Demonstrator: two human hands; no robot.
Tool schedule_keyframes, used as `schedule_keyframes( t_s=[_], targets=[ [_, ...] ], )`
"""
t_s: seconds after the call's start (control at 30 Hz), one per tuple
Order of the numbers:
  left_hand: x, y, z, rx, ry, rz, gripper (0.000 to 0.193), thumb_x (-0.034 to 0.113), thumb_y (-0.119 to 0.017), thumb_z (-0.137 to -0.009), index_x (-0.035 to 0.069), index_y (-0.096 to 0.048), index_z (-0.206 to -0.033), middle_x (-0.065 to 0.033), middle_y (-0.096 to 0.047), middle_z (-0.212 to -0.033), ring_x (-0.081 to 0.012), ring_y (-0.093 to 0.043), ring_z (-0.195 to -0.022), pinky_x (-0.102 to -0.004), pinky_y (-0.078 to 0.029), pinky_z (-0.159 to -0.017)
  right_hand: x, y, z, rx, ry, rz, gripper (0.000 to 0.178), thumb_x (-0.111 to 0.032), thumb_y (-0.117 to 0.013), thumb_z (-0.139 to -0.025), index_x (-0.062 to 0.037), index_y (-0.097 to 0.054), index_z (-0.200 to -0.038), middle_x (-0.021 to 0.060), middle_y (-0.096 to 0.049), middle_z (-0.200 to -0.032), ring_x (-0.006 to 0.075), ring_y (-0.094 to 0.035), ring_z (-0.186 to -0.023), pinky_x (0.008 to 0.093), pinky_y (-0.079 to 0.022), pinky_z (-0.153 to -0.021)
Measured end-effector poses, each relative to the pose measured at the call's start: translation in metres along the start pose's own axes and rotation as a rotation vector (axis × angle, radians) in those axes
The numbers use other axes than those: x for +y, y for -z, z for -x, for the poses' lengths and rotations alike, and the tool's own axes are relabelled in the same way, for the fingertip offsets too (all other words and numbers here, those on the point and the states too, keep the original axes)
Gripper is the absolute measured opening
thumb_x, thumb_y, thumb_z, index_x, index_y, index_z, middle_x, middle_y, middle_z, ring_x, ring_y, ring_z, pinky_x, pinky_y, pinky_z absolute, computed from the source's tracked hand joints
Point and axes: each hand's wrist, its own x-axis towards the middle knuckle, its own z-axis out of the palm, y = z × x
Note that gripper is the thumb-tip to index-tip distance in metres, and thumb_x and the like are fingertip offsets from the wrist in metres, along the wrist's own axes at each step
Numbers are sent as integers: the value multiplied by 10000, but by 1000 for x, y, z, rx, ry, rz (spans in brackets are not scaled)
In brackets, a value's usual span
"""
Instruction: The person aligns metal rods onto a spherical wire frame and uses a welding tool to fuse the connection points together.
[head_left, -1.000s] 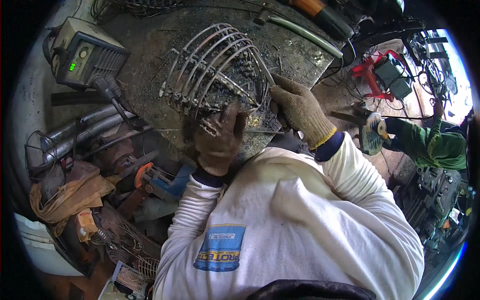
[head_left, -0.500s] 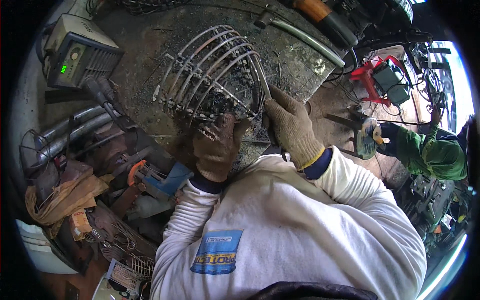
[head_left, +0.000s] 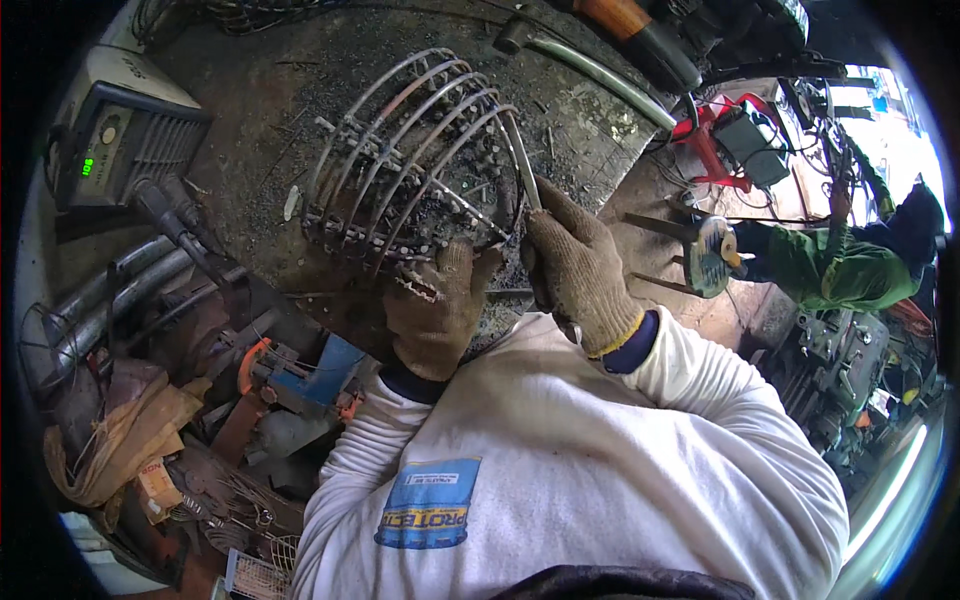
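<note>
On the workbench (head_left: pixel 300 160), both gloved hands' fingers are clamped on the empty wire cage (head_left: pixel 410 165): left hand (head_left: pixel 435 310), right hand (head_left: pixel 575 265).

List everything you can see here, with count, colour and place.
wire cage: one, rusty grey metal, middle of the workbench
workbench: one, dark and gritty, upper centre
welding machine: one, grey with a green display, upper left
metal pipes: several, grey, left
curved pipe: one, silver, top of the bench
red-framed device: one, upper right
co-worker's green sleeve: one, right
scrap heap: mixed colours, lower left
left hand: tan glove, at the cage's lower rim
right hand: tan glove, grip on a cage bar
</note>
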Motion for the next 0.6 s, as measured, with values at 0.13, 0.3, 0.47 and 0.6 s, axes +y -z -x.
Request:
schedule_keyframes(
  t_s=[0.13,0.3,0.47,0.6],
  targets=[
    [-1,0,1,-63,-33,-14,355,571,-638,-903,219,-614,-864,-30,-506,-665,-209,-578,-544,-331,-479,-453,3,-6,8,63,83,96,489,-179,-513,-996,-36,-455,-1460,4,-564,-681,80,-469,-438,219,-370,-378],
    [3,5,-5,-77,41,110,376,541,-595,-942,206,-549,-778,-31,-499,-623,-213,-566,-509,-329,-465,-430,3,0,4,24,36,9,508,-196,-529,-997,-37,-439,-1470,7,-567,-681,79,-481,-445,219,-367,-376],
    [4,7,-7,-70,42,-12,370,543,-596,-940,202,-564,-798,-37,-523,-627,-220,-557,-489,-328,-465,-431,-7,9,-2,-118,-51,-110,505,-223,-562,-980,-15,-485,-1434,5,-598,-726,65,-536,-568,230,-425,-475],
    [-7,0,3,60,-78,-21,323,521,-627,-930,200,-626,-895,-42,-546,-616,-220,-570,-497,-331,-450,-422,-6,6,-1,-101,-47,-52,497,-233,-558,-983,-34,-488,-1433,2,-577,-702,65,-510,-526,215,-396,-450]
  ],
)
